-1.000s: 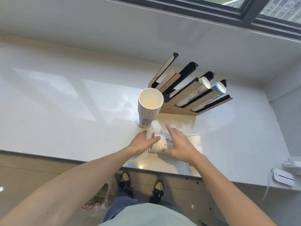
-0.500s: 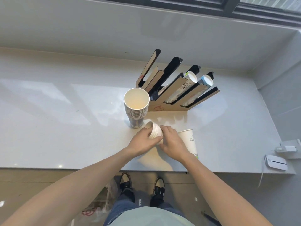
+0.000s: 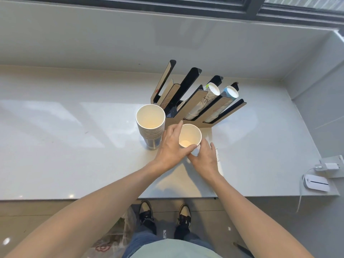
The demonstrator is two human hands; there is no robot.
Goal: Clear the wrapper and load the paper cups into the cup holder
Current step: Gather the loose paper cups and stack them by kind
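Observation:
A small stack of white paper cups (image 3: 189, 137) stands mouth-up near the counter's front, held between both hands. My left hand (image 3: 171, 148) wraps its left side and rim; my right hand (image 3: 205, 158) grips its lower right side. A taller stack of paper cups (image 3: 150, 122) stands upright just to the left. Behind them, the slanted wooden-and-black cup holder (image 3: 195, 101) has two right slots filled with printed cups, and its left slots look empty. A white cup lying behind my right hand (image 3: 218, 157) is mostly hidden.
The grey counter (image 3: 74, 146) runs along a wall under a window. A white device (image 3: 316, 183) and a charger plug (image 3: 327, 167) lie at the right end. A crumpled plastic bag (image 3: 115, 237) sits on the floor by my shoes.
The small cup stack was lying on its side a second ago; both hands have tipped it upright and lifted its mouth toward the camera. The view shifted slightly.

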